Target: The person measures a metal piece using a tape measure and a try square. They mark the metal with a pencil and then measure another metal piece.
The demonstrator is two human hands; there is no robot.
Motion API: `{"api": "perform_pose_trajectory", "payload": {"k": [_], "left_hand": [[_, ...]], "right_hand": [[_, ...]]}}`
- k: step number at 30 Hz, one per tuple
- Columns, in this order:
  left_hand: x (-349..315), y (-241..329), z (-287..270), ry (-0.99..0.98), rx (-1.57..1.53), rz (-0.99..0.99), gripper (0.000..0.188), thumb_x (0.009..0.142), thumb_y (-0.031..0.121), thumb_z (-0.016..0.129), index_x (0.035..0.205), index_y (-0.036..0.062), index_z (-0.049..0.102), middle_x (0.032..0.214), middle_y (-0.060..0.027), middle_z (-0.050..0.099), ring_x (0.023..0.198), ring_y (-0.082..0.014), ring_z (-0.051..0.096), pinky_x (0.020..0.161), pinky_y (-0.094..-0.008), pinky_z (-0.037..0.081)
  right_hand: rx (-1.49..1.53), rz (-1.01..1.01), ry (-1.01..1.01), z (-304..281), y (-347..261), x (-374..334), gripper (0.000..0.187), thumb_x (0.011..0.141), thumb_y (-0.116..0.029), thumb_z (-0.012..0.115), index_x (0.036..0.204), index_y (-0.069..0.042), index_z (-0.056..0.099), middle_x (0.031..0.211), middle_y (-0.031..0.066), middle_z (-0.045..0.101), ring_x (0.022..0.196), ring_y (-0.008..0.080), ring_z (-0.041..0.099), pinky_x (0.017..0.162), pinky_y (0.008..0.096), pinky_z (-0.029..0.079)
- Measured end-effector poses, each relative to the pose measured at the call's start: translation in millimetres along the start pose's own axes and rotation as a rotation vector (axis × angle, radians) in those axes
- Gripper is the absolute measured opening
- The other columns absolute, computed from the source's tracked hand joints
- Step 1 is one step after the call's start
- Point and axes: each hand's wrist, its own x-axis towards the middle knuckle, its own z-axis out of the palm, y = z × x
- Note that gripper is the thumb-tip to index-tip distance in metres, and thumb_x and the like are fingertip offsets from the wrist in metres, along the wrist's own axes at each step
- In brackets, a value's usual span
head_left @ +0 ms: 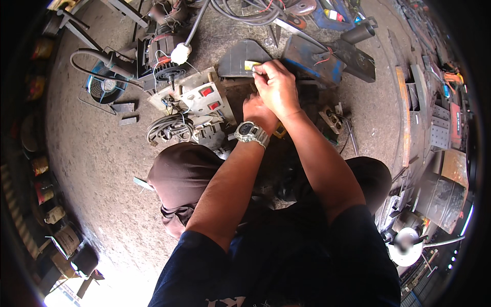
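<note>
Hands at work over a dark metal housing [244, 60] on the workshop floor [102, 163]: my right hand [277, 87] pinches a small part at the housing's lower edge, fingertips closed on it. My left hand [258, 113], wristwatch [250, 132] showing, sits tucked beneath; I cannot tell its grip. The housing looks stiff, heavy, sharp-edged, best held by its rim. Both forearms reach forward, crossing close.
</note>
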Motion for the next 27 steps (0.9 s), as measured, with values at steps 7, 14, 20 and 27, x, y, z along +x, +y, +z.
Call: {"api": "perform_pose_trajectory", "payload": {"k": [7, 14, 20, 27], "left_hand": [[1, 1, 1, 0.035, -0.042, -0.012, 0.031, 0.094, 0.030, 0.064, 0.113, 0.0066, 0.071, 0.100, -0.0147, 0.075, 0.095, -0.0338, 0.072, 0.086, -0.0494, 0.056], [0, 0, 3, 0.057, -0.038, 0.004, 0.030, 0.095, 0.030, 0.062, 0.114, 0.0087, 0.072, 0.100, -0.0144, 0.076, 0.095, -0.0340, 0.073, 0.087, -0.0507, 0.055], [-3, 6, -8, 0.034, -0.009, 0.006, 0.030, 0.095, 0.030, 0.062, 0.115, 0.0092, 0.072, 0.100, -0.0145, 0.077, 0.095, -0.0339, 0.073, 0.089, -0.0499, 0.055], [-2, 1, 3, 0.066, 0.007, 0.005, 0.031, 0.096, 0.030, 0.062, 0.117, 0.0092, 0.071, 0.100, -0.0136, 0.076, 0.097, -0.0337, 0.072, 0.089, -0.0499, 0.055]], "right_hand": [[-0.024, -0.013, -0.048, -2, 1, 3, 0.013, 0.086, -0.004, 0.078, 0.098, -0.004, 0.073, 0.097, 0.0116, 0.074, 0.087, 0.0333, 0.075, 0.076, 0.0411, 0.060], [-0.020, -0.026, -0.078, -2, -2, 4, 0.013, 0.085, -0.004, 0.078, 0.097, -0.004, 0.073, 0.095, 0.0115, 0.074, 0.086, 0.0331, 0.074, 0.076, 0.0414, 0.060], [-0.042, -0.048, -0.064, -3, -2, 3, 0.013, 0.084, -0.003, 0.079, 0.095, -0.004, 0.073, 0.094, 0.0114, 0.074, 0.085, 0.0327, 0.074, 0.075, 0.0408, 0.060], [-0.050, -0.058, -0.065, -2, -1, 2, 0.013, 0.084, -0.004, 0.079, 0.095, -0.004, 0.073, 0.094, 0.0116, 0.074, 0.085, 0.0330, 0.074, 0.075, 0.0412, 0.060]]}}
